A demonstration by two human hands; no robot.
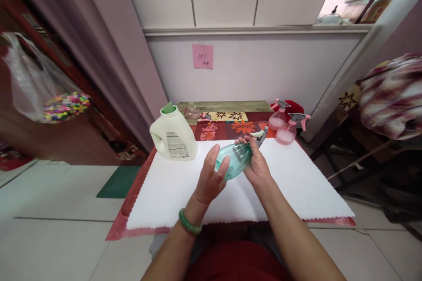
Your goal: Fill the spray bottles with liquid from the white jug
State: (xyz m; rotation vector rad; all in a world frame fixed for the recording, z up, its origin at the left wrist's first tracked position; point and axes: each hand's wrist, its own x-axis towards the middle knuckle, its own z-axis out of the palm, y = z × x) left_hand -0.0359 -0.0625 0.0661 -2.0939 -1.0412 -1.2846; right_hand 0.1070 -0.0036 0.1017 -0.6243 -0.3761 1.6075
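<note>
A clear green spray bottle [234, 161] lies tilted between my two hands over the white cloth, its grey trigger head [263, 137] pointing up and to the right. With fingers and thumb around its base, my left hand [212, 173] grips the bottle from the left. Around the neck, just below the trigger head, my right hand [255, 162] is closed. Part of the bottle's neck is hidden by the right fingers. Left of my hands stands a large white jug [176, 136] with a green spout insert [168, 108] in its mouth.
Two spray bottles with pink liquid, one behind [277, 120] and one in front [286, 135], stand at the right. Another pinkish spray bottle [194, 113] lies at the back. The white cloth [158, 202] covers the table's front. A pink note [202, 56] hangs on the wall.
</note>
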